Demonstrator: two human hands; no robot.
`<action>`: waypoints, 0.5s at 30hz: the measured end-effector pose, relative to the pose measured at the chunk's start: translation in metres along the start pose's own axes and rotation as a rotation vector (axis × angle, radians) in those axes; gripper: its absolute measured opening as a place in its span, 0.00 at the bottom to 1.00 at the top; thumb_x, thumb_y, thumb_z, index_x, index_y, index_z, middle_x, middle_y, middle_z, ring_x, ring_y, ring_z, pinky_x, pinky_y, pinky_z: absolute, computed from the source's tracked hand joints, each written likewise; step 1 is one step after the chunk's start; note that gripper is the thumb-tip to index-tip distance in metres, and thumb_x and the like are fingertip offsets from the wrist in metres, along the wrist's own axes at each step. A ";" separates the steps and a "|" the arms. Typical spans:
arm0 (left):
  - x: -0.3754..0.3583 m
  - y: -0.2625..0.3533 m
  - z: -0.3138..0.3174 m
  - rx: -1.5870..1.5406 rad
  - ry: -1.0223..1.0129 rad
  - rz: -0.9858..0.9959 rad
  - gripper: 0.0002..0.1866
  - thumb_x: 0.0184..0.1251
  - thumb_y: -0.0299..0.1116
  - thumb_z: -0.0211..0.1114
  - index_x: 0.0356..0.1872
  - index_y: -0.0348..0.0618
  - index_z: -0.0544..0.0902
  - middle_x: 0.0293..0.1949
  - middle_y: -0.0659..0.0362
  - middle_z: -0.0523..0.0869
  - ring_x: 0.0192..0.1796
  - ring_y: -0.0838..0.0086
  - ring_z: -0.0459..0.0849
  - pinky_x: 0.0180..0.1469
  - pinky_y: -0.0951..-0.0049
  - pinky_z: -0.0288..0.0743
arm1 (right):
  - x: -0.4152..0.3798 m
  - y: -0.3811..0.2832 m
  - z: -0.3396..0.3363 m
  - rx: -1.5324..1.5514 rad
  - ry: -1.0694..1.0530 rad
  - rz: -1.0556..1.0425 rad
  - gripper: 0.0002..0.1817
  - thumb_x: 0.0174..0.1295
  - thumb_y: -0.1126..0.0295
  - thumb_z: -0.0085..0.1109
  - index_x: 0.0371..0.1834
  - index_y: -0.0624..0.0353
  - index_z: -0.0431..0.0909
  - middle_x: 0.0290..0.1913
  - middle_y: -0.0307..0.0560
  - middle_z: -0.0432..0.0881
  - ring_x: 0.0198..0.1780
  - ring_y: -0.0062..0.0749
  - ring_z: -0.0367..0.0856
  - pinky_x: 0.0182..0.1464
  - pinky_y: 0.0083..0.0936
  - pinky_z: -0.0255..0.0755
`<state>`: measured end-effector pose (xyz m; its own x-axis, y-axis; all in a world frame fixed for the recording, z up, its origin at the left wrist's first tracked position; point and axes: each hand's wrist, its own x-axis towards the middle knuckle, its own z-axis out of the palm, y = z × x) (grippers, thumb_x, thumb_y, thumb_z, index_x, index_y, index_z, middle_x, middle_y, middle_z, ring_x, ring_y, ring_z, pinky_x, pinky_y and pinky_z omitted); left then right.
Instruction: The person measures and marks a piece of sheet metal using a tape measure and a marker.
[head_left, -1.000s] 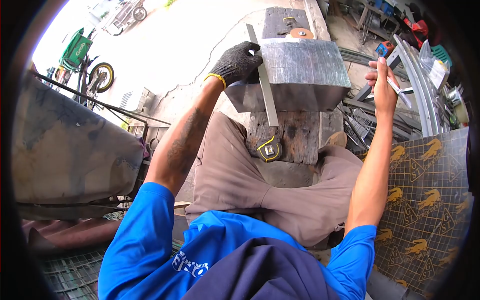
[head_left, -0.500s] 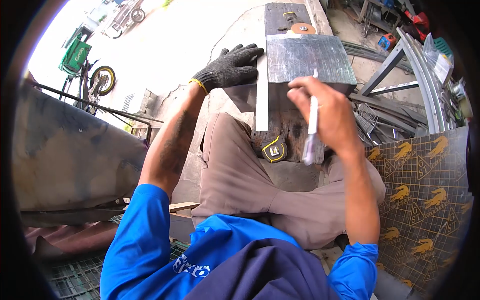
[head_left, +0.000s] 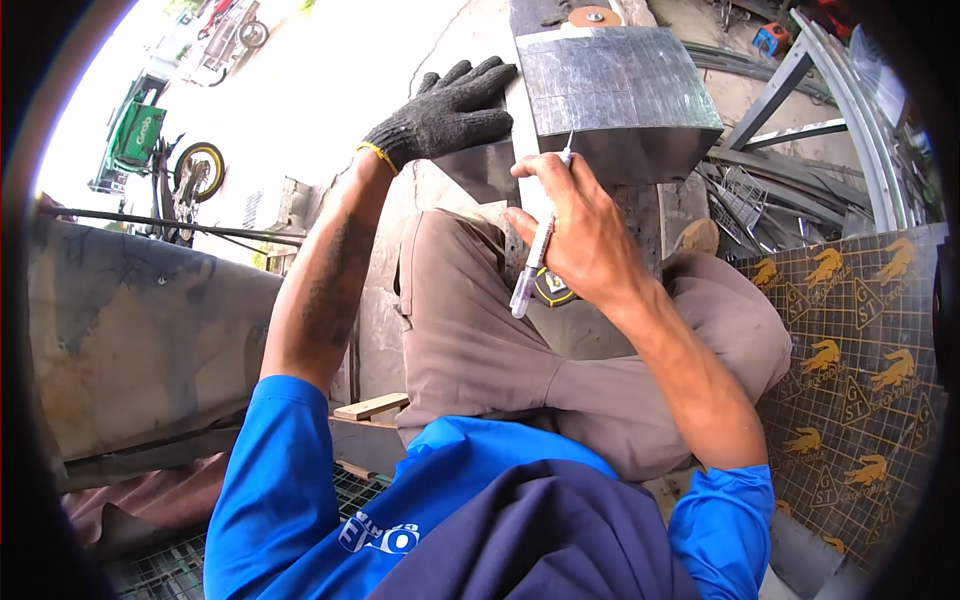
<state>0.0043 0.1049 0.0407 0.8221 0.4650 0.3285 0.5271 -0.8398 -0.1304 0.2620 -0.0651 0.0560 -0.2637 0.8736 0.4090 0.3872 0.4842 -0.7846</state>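
Note:
My left hand, in a dark knitted glove, has its fingers spread, with the fingertips at the left edge of a pale flat strip. The strip lies along the left side of a shiny sheet-metal piece with a bent-down front face. Bare, my right hand is closed around a white marker pen, its thin tip pointing up near the metal's front edge. Partly behind the pen, a black and yellow tape measure lies below the strip.
Behind the metal piece is a brown disc. Metal frames and loose bars fill the right side, above a dark sheet printed with crocodiles. A large stained panel is at left; a motorbike with a green box stands beyond.
My right hand has moved left with the pen, toward the strip and the tape measure. The view has shifted, so the metal piece appears higher. My left hand stays beside the strip.

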 end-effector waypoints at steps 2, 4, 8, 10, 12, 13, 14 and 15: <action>0.002 0.002 -0.002 0.002 -0.007 -0.011 0.19 0.62 0.35 0.73 0.55 0.56 0.84 0.79 0.45 0.69 0.76 0.40 0.70 0.63 0.37 0.71 | 0.000 0.002 0.001 0.010 0.004 0.004 0.22 0.63 0.71 0.74 0.58 0.55 0.76 0.48 0.56 0.80 0.45 0.56 0.83 0.47 0.47 0.78; 0.003 0.005 -0.008 -0.010 -0.031 0.020 0.19 0.62 0.36 0.72 0.55 0.56 0.84 0.78 0.44 0.69 0.75 0.41 0.71 0.63 0.37 0.71 | 0.000 0.002 0.002 0.021 0.006 0.006 0.22 0.62 0.72 0.74 0.58 0.56 0.77 0.47 0.56 0.80 0.45 0.55 0.83 0.47 0.47 0.78; 0.004 0.003 -0.006 -0.041 -0.072 -0.038 0.18 0.64 0.38 0.71 0.55 0.57 0.84 0.79 0.45 0.68 0.76 0.40 0.70 0.65 0.35 0.70 | 0.000 0.003 0.003 -0.008 0.012 -0.034 0.21 0.64 0.71 0.72 0.58 0.55 0.76 0.47 0.57 0.80 0.41 0.55 0.85 0.44 0.47 0.81; 0.002 0.001 0.000 0.004 -0.054 -0.045 0.17 0.66 0.39 0.70 0.56 0.58 0.84 0.81 0.47 0.67 0.77 0.38 0.69 0.69 0.33 0.68 | 0.001 0.003 0.004 0.009 0.026 -0.012 0.22 0.61 0.73 0.75 0.57 0.56 0.77 0.46 0.55 0.81 0.43 0.52 0.83 0.46 0.45 0.78; 0.001 0.000 0.001 -0.008 -0.058 -0.050 0.17 0.66 0.40 0.69 0.56 0.59 0.84 0.81 0.48 0.66 0.77 0.38 0.69 0.70 0.33 0.67 | 0.001 0.005 0.004 -0.002 0.052 -0.042 0.22 0.61 0.73 0.75 0.57 0.56 0.78 0.45 0.55 0.81 0.43 0.51 0.83 0.46 0.44 0.78; 0.001 0.000 0.000 -0.015 -0.061 -0.052 0.17 0.67 0.40 0.69 0.57 0.59 0.84 0.82 0.49 0.66 0.77 0.37 0.68 0.71 0.33 0.67 | 0.001 0.005 0.004 -0.002 0.051 -0.038 0.22 0.61 0.73 0.75 0.57 0.56 0.78 0.45 0.55 0.81 0.43 0.51 0.83 0.46 0.44 0.78; 0.002 0.001 -0.002 -0.004 -0.047 -0.033 0.17 0.67 0.40 0.69 0.57 0.60 0.84 0.81 0.48 0.67 0.77 0.37 0.70 0.70 0.34 0.68 | 0.001 0.005 0.004 -0.003 0.054 -0.045 0.22 0.60 0.73 0.75 0.57 0.56 0.78 0.45 0.54 0.81 0.42 0.51 0.83 0.46 0.44 0.78; 0.002 0.000 -0.001 -0.006 -0.049 -0.032 0.17 0.67 0.40 0.69 0.57 0.60 0.84 0.81 0.48 0.67 0.77 0.37 0.70 0.70 0.34 0.68 | 0.002 0.005 0.004 -0.004 0.057 -0.052 0.22 0.60 0.73 0.75 0.56 0.56 0.78 0.45 0.54 0.81 0.42 0.50 0.83 0.46 0.44 0.78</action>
<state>0.0058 0.1054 0.0419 0.8143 0.5048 0.2864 0.5522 -0.8257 -0.1149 0.2604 -0.0614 0.0509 -0.2329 0.8484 0.4753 0.3778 0.5293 -0.7597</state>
